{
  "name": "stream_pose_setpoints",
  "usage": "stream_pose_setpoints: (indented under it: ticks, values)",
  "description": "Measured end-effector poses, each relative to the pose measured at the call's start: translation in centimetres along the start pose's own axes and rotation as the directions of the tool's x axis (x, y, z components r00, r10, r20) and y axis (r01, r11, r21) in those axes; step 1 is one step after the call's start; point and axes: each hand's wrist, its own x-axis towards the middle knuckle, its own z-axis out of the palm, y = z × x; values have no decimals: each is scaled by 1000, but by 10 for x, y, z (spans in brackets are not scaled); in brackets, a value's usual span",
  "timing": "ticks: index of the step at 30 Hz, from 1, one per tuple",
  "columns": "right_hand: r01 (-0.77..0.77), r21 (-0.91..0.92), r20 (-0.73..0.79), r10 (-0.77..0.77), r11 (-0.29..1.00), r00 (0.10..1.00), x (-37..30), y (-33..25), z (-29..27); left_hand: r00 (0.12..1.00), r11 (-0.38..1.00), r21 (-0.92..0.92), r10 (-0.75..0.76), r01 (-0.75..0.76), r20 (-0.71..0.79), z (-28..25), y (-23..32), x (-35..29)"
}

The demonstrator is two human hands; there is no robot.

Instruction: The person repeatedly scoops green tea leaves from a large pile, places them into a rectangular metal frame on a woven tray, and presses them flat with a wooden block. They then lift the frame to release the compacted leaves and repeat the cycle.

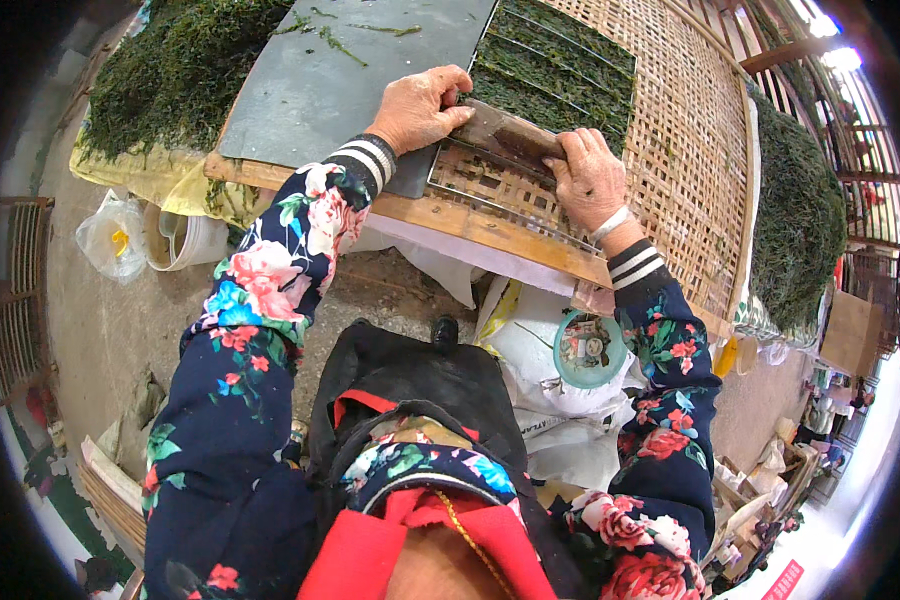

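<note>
My left hand (420,108) grips the left end of a short, wet wooden board (515,136). My right hand (588,178) holds its right end, thumb along the near side. The board lies across a thin metal frame (490,205) with wires, which rests on a woven bamboo tray (678,120). Beyond the board, a layer of dark green leafy strands (550,62) fills the frame between the wires. On the near side, the bamboo weave shows through with a few green bits on it. The fingertips of both hands are partly hidden behind the board.
A grey flat sheet (340,85) with stray strands lies left of the frame. Heaps of green strands stand at the far left (175,80) and right (795,215). Below are a white bucket (195,243), white sacks (545,340) and a teal bowl (610,372) of small items.
</note>
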Motion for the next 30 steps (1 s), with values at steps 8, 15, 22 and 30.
stream_pose_setpoints:
  ticks: [8,15,22,30]
  values:
    - [-63,-117,15,65,991,998,9,-4,17,975,980,67,194,-187,-108,8,0,2]
    - [-49,-127,8,51,991,999,5,-7,20,962,980,-13,200,-201,185,-32,-13,10]
    - [-83,-160,66,95,984,993,-1,-3,18,936,886,421,43,-197,348,-122,-101,23]
    - [-39,-117,82,49,992,995,1,6,19,992,823,557,-62,115,-113,-242,-204,-25]
